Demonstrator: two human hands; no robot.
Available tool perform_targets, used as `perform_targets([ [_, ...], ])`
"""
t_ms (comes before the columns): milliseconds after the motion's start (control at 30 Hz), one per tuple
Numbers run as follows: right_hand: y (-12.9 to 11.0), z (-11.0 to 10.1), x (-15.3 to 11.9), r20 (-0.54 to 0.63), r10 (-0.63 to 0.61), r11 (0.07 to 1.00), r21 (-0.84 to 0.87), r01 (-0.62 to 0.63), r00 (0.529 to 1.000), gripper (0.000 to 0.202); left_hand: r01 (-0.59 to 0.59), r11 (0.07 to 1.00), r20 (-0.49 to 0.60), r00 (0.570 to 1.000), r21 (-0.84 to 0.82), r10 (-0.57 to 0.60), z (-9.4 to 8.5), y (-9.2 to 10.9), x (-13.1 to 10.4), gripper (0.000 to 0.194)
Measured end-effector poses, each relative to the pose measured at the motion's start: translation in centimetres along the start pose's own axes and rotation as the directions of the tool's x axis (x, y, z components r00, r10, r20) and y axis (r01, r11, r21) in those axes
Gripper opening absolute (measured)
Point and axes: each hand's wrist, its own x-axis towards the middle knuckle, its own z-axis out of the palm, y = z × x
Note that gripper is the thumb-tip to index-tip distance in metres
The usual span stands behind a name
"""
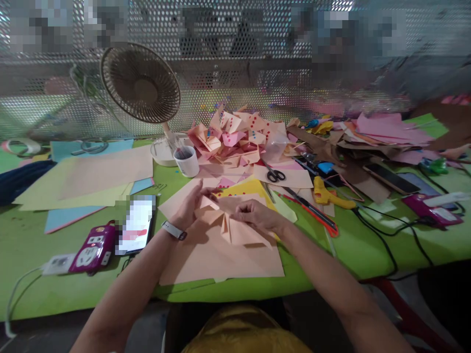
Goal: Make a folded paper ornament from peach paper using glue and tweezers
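Between my two hands is a folded peach paper (227, 226) with pleats fanning out from its middle. My left hand (192, 205) grips its left side, its thumb raised and the other fingers curled behind the paper. On the opposite side, the fingers of my right hand (253, 214) pinch the paper's upper right part. Beneath it lies a flat peach sheet (221, 262) on the green table (206, 293). A yellow sheet (253, 187) sticks out behind my right hand. Black-handled scissors (275, 175) rest beyond on another peach piece.
A pile of folded paper pieces (235, 137) stands at the back, beside a white cup (186, 162) and a fan (142, 86). At right are a cutter (312, 212), a yellow glue gun (331, 196) and cables. Left are a phone (137, 223) and a purple power strip (93, 249).
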Motion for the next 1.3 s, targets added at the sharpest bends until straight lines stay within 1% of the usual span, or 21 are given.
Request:
perform_targets([
  [33, 0.1, 0.0, 0.2, -0.089, -0.03, 0.999, 0.029, 0.033, 0.996, 0.048, 0.019, 0.992, -0.039, 0.999, -0.125, -0.024, 0.4, -0.3, 0.1, 0.062],
  [100, 0.4, 0.1, 0.6, -0.245, -0.069, 0.992, 0.084, 0.092, 0.967, 0.05, 0.066, 0.955, -0.029, 0.997, -0.289, -0.078, 1.4, -0.8, 0.1, 0.065],
  [167, 0.5, 0.2, 0.9, -0.347, -0.071, 0.985, 0.123, 0.121, 0.935, 0.05, 0.116, 0.938, 0.023, 0.993, -0.326, -0.115, 2.6, -1.0, -0.1, 0.06],
  [233, 0.6, 0.3, 1.1, -0.365, -0.072, 0.982, 0.136, 0.129, 0.928, 0.05, 0.153, 0.946, 0.095, 0.987, -0.285, -0.131, 3.8, -1.1, -0.6, 0.047],
  [300, 0.6, 0.5, 1.1, -0.305, -0.092, 0.982, 0.131, 0.137, 0.948, 0.047, 0.139, 0.953, 0.124, 0.986, -0.271, -0.109, 4.6, -1.1, -1.0, 0.035],
  [367, 0.7, 0.8, 1.1, -0.234, -0.107, 0.983, 0.12, 0.138, 0.966, 0.044, 0.095, 0.965, 0.107, 0.992, -0.246, -0.07, 4.9, -1.2, -1.3, 0.025],
  [433, 1.0, 1.0, 1.0, -0.217, -0.095, 0.989, 0.087, 0.117, 0.971, 0.042, 0.066, 0.977, 0.068, 0.996, -0.205, -0.053, 4.7, -1.4, -1.3, 0.021],
  [533, 1.3, 1.2, 1.0, -0.229, -0.058, 0.998, 0.009, 0.062, 0.972, 0.041, 0.065, 0.979, 0.043, 0.997, -0.193, -0.058, 4.2, -1.8, -1.1, 0.027],
  [633, 1.0, 1.4, 0.9, -0.182, -0.005, 0.999, -0.038, -0.002, 0.983, 0.042, 0.038, 0.976, 0.019, 0.999, -0.215, -0.034, 4.0, -1.8, -0.9, 0.033],
  [733, 0.6, 1.6, 0.7, -0.139, 0.056, 0.997, -0.047, -0.064, 0.989, 0.044, -0.018, 0.978, -0.05, 0.999, -0.208, 0.008, 4.0, -1.4, -0.8, 0.033],
  [800, 0.4, 1.6, 0.6, -0.095, 0.085, 0.995, -0.035, -0.089, 0.992, 0.042, -0.056, 0.974, -0.102, 0.994, -0.218, 0.034, 3.9, -1.1, -0.8, 0.032],
  [900, 0.5, 1.5, 0.4, -0.027, 0.099, 0.995, -0.028, -0.1, 0.995, 0.037, -0.079, 0.973, -0.161, 0.986, -0.218, 0.044, 3.8, -1.0, -0.7, 0.031],
  [967, 0.5, 1.4, 0.2, 0.002, 0.123, 0.992, -0.032, -0.123, 0.992, 0.035, -0.094, 0.981, -0.188, 0.98, -0.171, 0.061, 3.6, -1.1, -0.6, 0.03],
  [1067, 0.2, 1.2, -0.3, 0.103, 0.177, 0.983, -0.061, -0.171, 0.979, 0.035, -0.142, 0.985, -0.225, 0.967, -0.094, 0.118, 2.8, -1.2, -0.4, 0.032],
  [1100, 0.1, 1.1, -0.4, 0.139, 0.185, 0.981, -0.079, -0.175, 0.973, 0.034, -0.153, 0.985, -0.235, 0.963, -0.075, 0.132, 2.5, -1.1, -0.3, 0.033],
  [1133, 0.0, 1.0, -0.5, 0.15, 0.181, 0.981, -0.098, -0.168, 0.972, 0.033, -0.158, 0.985, -0.239, 0.961, -0.063, 0.139, 2.1, -1.1, -0.2, 0.033],
  [1167, 0.0, 0.9, -0.6, 0.117, 0.156, 0.983, -0.117, -0.142, 0.981, 0.033, -0.157, 0.986, -0.238, 0.961, -0.055, 0.14, 1.8, -1.1, -0.1, 0.034],
  [1200, 0.0, 0.8, -0.6, 0.034, 0.098, 0.986, -0.14, -0.092, 0.995, 0.031, -0.149, 0.987, -0.23, 0.964, -0.053, 0.133, 1.5, -1.0, 0.0, 0.034],
  [1233, 0.2, 0.7, -0.5, -0.072, 0.001, 0.984, -0.178, -0.014, 0.997, 0.028, -0.139, 0.989, -0.219, 0.968, -0.056, 0.124, 1.3, -1.0, 0.1, 0.035],
  [1267, 0.4, 0.6, -0.4, -0.172, -0.13, 0.967, -0.239, 0.086, 0.977, 0.024, -0.128, 0.99, -0.205, 0.972, -0.064, 0.112, 1.3, -0.9, 0.1, 0.035],
  [1300, 0.6, 0.5, -0.3, -0.235, -0.275, 0.927, -0.321, 0.193, 0.932, 0.022, -0.121, 0.99, -0.191, 0.976, -0.074, 0.105, 1.3, -1.0, 0.1, 0.036],
])
